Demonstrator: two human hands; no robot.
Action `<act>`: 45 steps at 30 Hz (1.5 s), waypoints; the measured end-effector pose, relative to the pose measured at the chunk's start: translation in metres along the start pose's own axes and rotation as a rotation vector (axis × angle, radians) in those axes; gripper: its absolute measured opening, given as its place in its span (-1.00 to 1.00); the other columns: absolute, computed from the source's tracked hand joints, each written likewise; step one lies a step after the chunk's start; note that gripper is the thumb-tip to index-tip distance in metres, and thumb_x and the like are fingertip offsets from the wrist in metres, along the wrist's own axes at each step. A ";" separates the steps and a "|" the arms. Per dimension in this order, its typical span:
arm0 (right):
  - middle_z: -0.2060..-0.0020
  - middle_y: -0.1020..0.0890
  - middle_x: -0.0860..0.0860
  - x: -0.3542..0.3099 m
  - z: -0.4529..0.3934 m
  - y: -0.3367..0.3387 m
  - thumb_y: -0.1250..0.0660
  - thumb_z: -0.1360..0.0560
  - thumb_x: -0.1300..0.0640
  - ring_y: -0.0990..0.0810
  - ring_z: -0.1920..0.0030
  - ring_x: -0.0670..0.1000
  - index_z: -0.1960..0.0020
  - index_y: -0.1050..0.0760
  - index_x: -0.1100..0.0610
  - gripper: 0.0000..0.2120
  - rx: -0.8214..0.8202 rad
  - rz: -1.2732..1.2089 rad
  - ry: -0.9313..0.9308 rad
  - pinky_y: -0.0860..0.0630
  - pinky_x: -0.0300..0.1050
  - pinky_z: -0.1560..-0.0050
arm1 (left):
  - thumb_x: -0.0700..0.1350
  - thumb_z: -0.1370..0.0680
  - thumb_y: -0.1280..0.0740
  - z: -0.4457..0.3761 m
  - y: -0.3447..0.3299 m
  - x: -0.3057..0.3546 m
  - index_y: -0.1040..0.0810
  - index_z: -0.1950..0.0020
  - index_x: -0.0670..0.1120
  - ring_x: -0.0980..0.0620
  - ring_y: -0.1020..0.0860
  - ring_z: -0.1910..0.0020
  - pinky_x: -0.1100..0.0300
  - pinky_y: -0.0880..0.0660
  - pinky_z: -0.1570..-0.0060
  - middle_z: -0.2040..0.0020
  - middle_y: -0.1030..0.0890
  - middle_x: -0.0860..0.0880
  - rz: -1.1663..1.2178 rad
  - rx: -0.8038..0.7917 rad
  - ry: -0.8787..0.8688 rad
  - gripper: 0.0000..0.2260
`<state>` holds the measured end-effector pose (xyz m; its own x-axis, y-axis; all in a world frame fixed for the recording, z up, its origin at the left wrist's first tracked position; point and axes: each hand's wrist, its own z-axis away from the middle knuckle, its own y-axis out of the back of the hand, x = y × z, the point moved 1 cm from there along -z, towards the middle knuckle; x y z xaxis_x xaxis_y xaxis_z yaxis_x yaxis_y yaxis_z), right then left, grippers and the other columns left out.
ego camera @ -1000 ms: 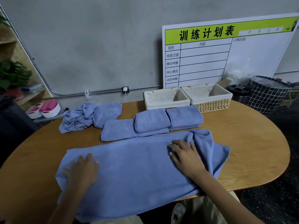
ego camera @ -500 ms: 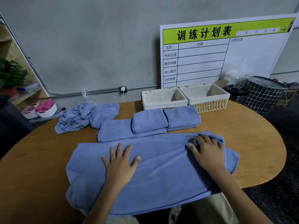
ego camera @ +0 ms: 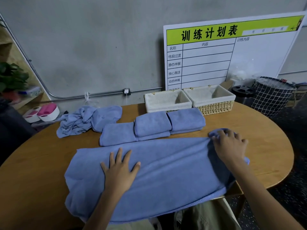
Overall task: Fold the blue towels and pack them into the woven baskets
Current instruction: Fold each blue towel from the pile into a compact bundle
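Three folded blue towels [ego camera: 152,127] lie beyond the flat, spread left hand [ego camera: 120,170]; right hand [ego camera: 230,146] pinches the large spread blue towel's [ego camera: 166,171] bunched corner.

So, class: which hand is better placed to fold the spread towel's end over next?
Probably the right hand: it already rests on the bunched right end of the spread towel, while the left hand presses flat mid-towel, anchoring it.

arms: bare, no sleeves in view; legs: khaki trousers [ego camera: 204,216]; wrists: no jewellery seen
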<state>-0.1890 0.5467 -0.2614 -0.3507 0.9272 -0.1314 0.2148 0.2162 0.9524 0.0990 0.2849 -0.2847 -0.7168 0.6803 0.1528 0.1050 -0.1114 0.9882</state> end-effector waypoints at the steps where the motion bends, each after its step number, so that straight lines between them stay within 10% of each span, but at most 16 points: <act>1: -0.20 -0.58 0.15 -0.010 0.005 -0.001 -0.07 -0.60 -0.07 -0.51 -0.10 0.29 -0.13 -0.59 0.07 -0.62 0.029 -0.009 0.077 -0.36 0.15 -0.07 | 0.40 -0.59 0.01 0.000 0.000 0.000 -0.05 -0.62 0.20 -0.14 0.12 -0.62 -0.41 0.08 -0.46 -0.66 0.09 0.05 0.004 -0.003 0.002 -0.37; 9: -0.39 -0.47 -0.01 -0.002 0.000 -0.025 -0.06 -0.66 -0.09 -0.38 -0.40 0.13 -0.32 -0.50 -0.04 -0.64 -0.058 -0.201 0.094 -0.30 0.21 -0.29 | 0.51 -0.27 0.39 0.006 0.000 -0.008 0.02 -0.62 0.24 -0.17 0.15 -0.61 -0.43 0.07 -0.43 -0.65 0.14 0.06 -0.043 -0.036 0.038 -0.06; 29: 0.25 -0.68 0.02 0.024 -0.080 -0.014 -0.46 -0.46 0.24 -0.62 0.18 0.09 0.33 -0.59 -0.02 -0.75 -0.258 -0.435 0.050 -0.55 -0.01 0.14 | 0.52 -0.24 0.38 0.007 -0.002 -0.006 -0.02 -0.60 0.27 -0.15 0.12 -0.62 -0.40 0.04 -0.43 -0.65 0.10 0.09 -0.062 -0.003 0.070 -0.05; 39: 0.19 -0.68 0.14 0.042 -0.106 -0.004 -0.37 -0.55 0.14 -0.62 0.18 0.09 0.06 -0.61 0.13 -0.93 0.125 -0.770 -0.242 -0.55 0.06 0.01 | 0.51 -0.24 0.37 0.007 -0.003 -0.006 -0.03 -0.60 0.27 -0.14 0.08 -0.62 -0.40 0.00 -0.42 -0.65 0.08 0.10 -0.076 0.006 0.084 -0.06; 45: 0.02 -0.50 0.10 0.013 -0.065 -0.004 -0.29 -0.57 0.24 -0.51 0.15 0.19 0.03 -0.46 0.09 -0.93 0.160 -0.664 -0.060 -0.42 0.02 0.15 | 0.51 -0.24 0.38 0.008 -0.001 -0.005 -0.02 -0.60 0.26 -0.15 0.09 -0.62 -0.41 0.02 -0.43 -0.65 0.09 0.09 -0.083 -0.004 0.084 -0.05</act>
<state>-0.2542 0.5384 -0.2485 -0.4042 0.5969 -0.6931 0.1053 0.7830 0.6130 0.1084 0.2877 -0.2867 -0.7779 0.6245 0.0692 0.0402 -0.0606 0.9974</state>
